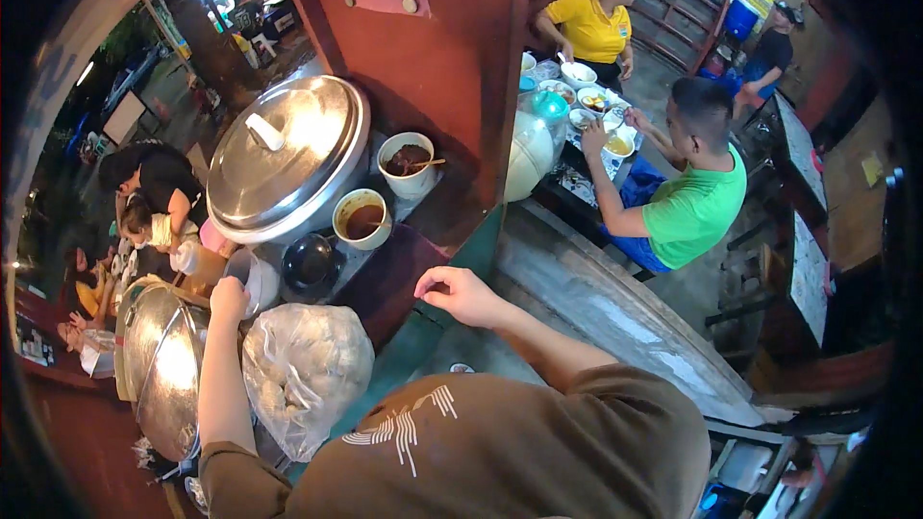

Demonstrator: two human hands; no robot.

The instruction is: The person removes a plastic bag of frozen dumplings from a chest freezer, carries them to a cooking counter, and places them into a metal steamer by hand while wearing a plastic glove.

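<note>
My left hand (229, 302) is closed at the edge of a whitish cup (260, 284) on the counter; its fingertips are partly hidden. A clear plastic bag of pale, rounded pieces (308, 370) lies beside my left forearm. My right hand (460, 296) hangs over the front of the counter, fingers loosely curled with a gap to the thumb and nothing visible in them. Beyond the hands stand a black bowl (311, 262), a tub of brown sauce (362, 218) and a tub of dark red-brown paste (408, 161) with a spoon handle sticking out.
A large lidded metal pot (284, 154) fills the back of the counter. A second round metal lid (165, 375) lies at the left, near a squeeze bottle (197, 264). A red post (423, 48) rises behind. To the right, people eat at a table with several bowls (577, 75).
</note>
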